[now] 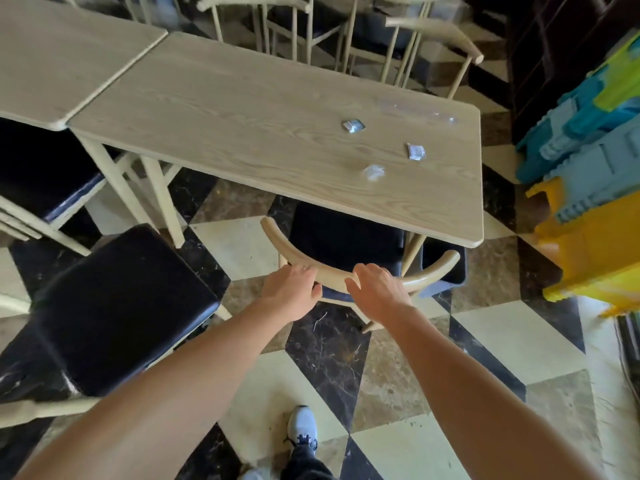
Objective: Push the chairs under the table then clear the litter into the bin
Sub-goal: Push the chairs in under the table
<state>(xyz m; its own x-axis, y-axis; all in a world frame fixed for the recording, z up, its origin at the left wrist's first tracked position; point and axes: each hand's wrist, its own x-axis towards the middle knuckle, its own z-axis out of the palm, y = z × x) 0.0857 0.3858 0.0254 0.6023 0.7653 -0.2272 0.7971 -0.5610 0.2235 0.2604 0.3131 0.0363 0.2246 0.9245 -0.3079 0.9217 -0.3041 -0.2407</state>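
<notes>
A pale wooden chair with a curved backrest (429,273) and black seat (346,237) stands at the near edge of the light wood table (242,126), its seat partly under the top. My left hand (292,292) grips the backrest left of centre. My right hand (375,292) rests on the rail just to the right, fingers curled over it. On the table's right half lie a silver wrapper (353,125), a white wrapper (415,152), a crumpled clear plastic scrap (373,173) and a clear plastic sheet (415,110). A dark bin (446,268) stands under the table's right corner.
A second black-seated chair (114,306) stands pulled out to my left. Another table (62,53) adjoins on the left. More pale chairs (408,46) line the far side. Stacked blue and yellow plastic pieces (588,202) fill the right. The floor is checkered tile.
</notes>
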